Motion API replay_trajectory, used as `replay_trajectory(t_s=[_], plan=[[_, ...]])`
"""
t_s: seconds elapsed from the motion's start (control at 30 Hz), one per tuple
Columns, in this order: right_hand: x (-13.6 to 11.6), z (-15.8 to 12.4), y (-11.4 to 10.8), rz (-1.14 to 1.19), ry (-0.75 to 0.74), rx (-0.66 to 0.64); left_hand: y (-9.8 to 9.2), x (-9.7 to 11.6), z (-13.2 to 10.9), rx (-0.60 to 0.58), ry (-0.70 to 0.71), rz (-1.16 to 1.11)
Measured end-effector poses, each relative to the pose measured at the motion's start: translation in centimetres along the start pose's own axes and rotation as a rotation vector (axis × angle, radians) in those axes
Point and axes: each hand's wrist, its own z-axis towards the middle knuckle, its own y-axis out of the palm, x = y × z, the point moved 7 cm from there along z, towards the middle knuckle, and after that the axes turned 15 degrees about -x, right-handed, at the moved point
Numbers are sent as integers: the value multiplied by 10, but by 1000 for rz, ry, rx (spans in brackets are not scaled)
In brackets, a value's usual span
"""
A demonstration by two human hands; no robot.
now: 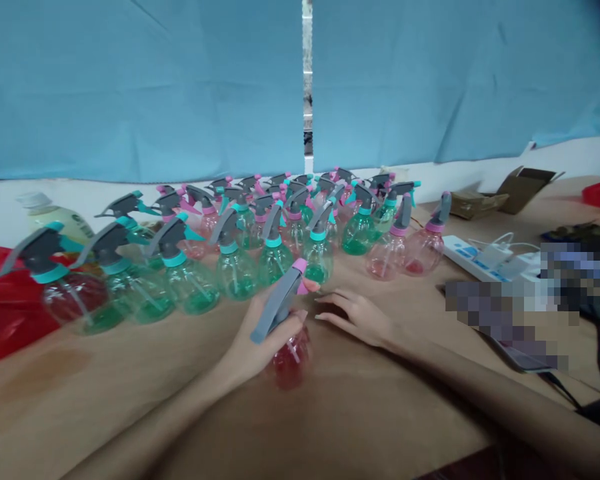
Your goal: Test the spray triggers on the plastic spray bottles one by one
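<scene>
In the middle of the table, my left hand [260, 337] is wrapped round the neck of a pink spray bottle [291, 363] with a grey and pink trigger head. The bottle stands about upright, and part of its neck is hidden by my fingers. Just right of it, my right hand [357, 317] rests low over the table, fingers stretched toward the bottle and apart from it. Beyond my hands stand green spray bottles [237, 272] with turquoise collars, in a row. A pair of pink spray bottles [423, 252] stands to the right of them.
More spray bottles crowd behind the front row. A red plastic bag [10, 300] and a pale bottle [55, 217] are at the left. On the right are a white power strip [473, 257], a phone-like dark device [505, 333] and an open cardboard box [523, 190].
</scene>
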Motion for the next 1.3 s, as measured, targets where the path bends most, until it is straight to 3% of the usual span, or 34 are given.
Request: replay_trajectory(t_s=[0.3,0.73,0.97,1.3], plan=[[0,5,14,-73,-35,-11,0,12,2,-16,105,96],[3,5,17,-54,-21,-47,-1,10,3,-40,74,102],[4,4,16,-21,-20,-21,-3,0,2,53,-44,87],[5,3,16,1,-26,-10,2,0,1,7,-30,78]])
